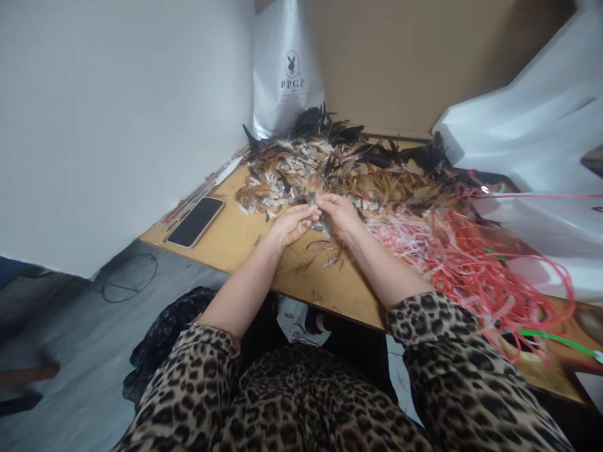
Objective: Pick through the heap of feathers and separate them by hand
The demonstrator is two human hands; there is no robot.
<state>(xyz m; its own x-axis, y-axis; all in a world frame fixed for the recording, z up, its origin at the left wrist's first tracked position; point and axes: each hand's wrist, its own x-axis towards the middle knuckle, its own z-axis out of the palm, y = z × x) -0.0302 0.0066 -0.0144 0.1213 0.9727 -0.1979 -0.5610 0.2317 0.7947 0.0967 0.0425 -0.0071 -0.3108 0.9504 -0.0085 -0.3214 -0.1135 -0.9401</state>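
Note:
My left hand (296,223) and my right hand (340,215) meet above the near edge of a feather pile, fingertips pinched together. A small greyish feather (311,198) shows between them, its lower end hidden by the fingers. Behind my hands spreads the heap of brown, white and black feathers (377,182). Several loose feathers (330,251) lie on the wooden table (311,276) beneath my wrists.
A phone (196,222) lies at the table's left edge. Tangled pink and red plastic strips (461,263) cover the right side. A white printed bag (287,75) stands at the back; more white plastic (532,125) is at the right. A black bag (174,333) lies on the floor.

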